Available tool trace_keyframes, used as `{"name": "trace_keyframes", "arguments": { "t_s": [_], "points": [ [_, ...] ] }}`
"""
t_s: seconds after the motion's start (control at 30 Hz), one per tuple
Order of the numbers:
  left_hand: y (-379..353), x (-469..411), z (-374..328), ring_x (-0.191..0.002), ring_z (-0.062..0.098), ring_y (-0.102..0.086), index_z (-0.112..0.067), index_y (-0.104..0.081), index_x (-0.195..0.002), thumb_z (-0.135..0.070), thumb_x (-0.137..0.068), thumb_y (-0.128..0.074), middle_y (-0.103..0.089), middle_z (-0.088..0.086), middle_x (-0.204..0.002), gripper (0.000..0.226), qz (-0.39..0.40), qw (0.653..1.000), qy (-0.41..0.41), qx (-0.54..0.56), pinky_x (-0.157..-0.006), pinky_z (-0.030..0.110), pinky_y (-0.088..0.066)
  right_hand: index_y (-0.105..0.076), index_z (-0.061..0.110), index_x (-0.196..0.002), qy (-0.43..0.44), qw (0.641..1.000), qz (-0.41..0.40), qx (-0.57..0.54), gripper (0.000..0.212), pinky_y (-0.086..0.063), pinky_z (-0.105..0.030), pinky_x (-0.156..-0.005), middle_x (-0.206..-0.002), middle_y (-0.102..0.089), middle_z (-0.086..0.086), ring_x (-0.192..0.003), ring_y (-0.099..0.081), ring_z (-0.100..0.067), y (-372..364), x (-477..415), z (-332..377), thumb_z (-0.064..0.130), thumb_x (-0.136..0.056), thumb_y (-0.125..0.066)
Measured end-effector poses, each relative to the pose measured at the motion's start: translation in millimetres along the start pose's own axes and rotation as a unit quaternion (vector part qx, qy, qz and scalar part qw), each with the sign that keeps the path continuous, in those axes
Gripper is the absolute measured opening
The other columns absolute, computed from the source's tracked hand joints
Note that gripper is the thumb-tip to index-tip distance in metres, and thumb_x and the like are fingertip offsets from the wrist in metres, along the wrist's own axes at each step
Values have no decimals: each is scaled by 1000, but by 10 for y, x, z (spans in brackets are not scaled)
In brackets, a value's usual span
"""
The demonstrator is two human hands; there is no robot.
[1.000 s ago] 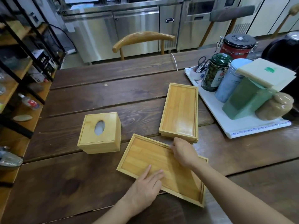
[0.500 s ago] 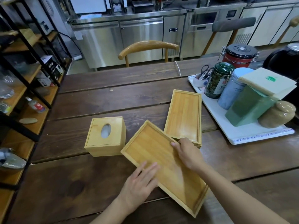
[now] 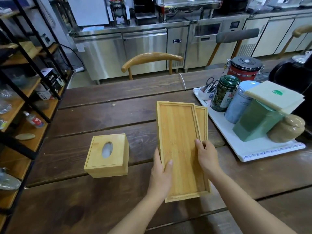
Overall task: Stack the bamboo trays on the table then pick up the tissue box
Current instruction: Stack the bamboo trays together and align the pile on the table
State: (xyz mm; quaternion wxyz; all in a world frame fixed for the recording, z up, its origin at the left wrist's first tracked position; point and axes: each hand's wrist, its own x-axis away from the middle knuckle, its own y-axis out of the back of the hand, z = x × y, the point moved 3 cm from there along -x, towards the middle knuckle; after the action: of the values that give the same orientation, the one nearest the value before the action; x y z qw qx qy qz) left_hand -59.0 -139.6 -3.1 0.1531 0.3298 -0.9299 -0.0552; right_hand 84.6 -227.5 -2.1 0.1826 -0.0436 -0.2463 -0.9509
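Note:
A large bamboo tray (image 3: 179, 132) is raised over the dark wooden table (image 3: 104, 115), held lengthwise by both hands. My left hand (image 3: 161, 174) grips its left edge with the thumb on top. On the tray's right edge sits my right hand (image 3: 206, 156), fingers curled over the rim. A second bamboo tray (image 3: 202, 122) lies on the table, mostly hidden beneath the held one; only its right strip shows. The bamboo tissue box (image 3: 107, 155) with an oval opening stands to the left, apart from both hands.
A white tray (image 3: 249, 154) at the right carries several tins and jars, a green box and scissors in a cup. A wooden chair (image 3: 152, 59) stands at the far edge. Black shelving (image 3: 25, 92) lines the left side.
The large tray has been lifted off the table, turned lengthwise and moved right, over the other tray. My left hand went from lying flat on it to gripping its left edge.

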Motion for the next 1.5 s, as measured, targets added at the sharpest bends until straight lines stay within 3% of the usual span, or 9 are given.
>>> {"name": "trace_keyframes", "arguments": {
  "t_s": [0.17, 0.33, 0.43, 0.57, 0.8, 1.07, 1.2, 1.37, 1.5],
  "points": [
    [-81, -350, -163, -126, 13, -49, -32, -35, -143, -25, -99, -42, -52, -7, -136, 46, -8, 1000, 14, 24, -109, 42, -39, -55, 7, -89, 54, 998, -1, 45, 20, -36, -27, -61, -88, -56, -8, -80, -52, -20, 221, -211, -23, 24, -94, -47],
    [-207, -774, -368, -93, -7, -55, -35, -56, -123, -9, -98, -44, -60, -24, -101, 37, 7, 1000, 21, 16, -83, 19, -44, -59, 7, -77, 33, 995, -75, 60, 29, -35, -30, -57, -83, -60, -13, -72, -52, -21, 309, -474, -125, 27, -93, -46],
    [-290, -1053, -364, -87, -9, -56, -30, -61, -120, -2, -98, -42, -58, -30, -91, 41, 8, 999, 34, 0, -76, 16, -45, -62, 5, -82, 1, 991, -116, 66, 31, -37, -34, -66, -88, -59, -9, -77, -51, -21, 297, -638, -187, 29, -92, -46],
    [-380, -1369, -299, -107, 9, -60, -29, -59, -126, 0, -97, -40, -64, -17, -108, 45, 27, 998, 40, -38, -79, 19, -48, -63, 6, -80, -38, 987, -138, 74, 33, -40, -35, -69, -90, -60, -7, -78, -53, -23, 230, -876, -302, 31, -91, -45],
    [-520, -1769, -263, -117, 24, -57, -26, -50, -135, -1, -97, -36, -62, 2, -127, 48, 37, 989, 18, -140, -97, 40, -49, -64, -6, -82, -48, 984, -146, 88, 38, -38, -35, -66, -85, -56, -13, -72, -48, -25, 167, -1177, -296, 25, -92, -45],
    [-479, -1781, -239, -93, 12, -56, -25, -57, -127, 5, -95, -36, -67, 0, -115, 49, 6, 989, 2, -146, -73, 21, -43, -64, -8, -75, -26, 986, -137, 93, 40, -45, -43, -70, -80, -63, -20, -76, -56, -31, 83, -1246, -393, 24, -91, -47],
    [-453, -1748, -197, -95, 11, -57, -26, -56, -128, 4, -94, -38, -66, -3, -116, 49, 4, 992, 12, -127, -61, 11, -38, -67, -5, -79, -21, 986, -128, 102, 38, -47, -45, -74, -86, -64, -17, -80, -58, -29, 92, -1220, -404, 26, -91, -48],
    [-405, -1705, -151, -110, 5, -48, -23, -46, -138, -4, -96, -45, -57, -8, -126, 46, 33, 996, 44, -75, -85, 24, -41, -65, -3, -88, -6, 992, -89, 89, 35, -48, -44, -76, -95, -65, -16, -83, -58, -27, 134, -1187, -397, 28, -90, -50],
    [-399, -1711, -118, -121, 18, -52, -25, -40, -141, -19, -96, -50, -55, -2, -135, 47, 83, 993, 84, -11, -98, 38, -44, -53, 12, -127, -25, 1000, -7, 7, 42, -44, -41, -93, -117, -58, -2, -105, -54, -20, 116, -1211, -379, 33, -91, -50]
  ]
}}
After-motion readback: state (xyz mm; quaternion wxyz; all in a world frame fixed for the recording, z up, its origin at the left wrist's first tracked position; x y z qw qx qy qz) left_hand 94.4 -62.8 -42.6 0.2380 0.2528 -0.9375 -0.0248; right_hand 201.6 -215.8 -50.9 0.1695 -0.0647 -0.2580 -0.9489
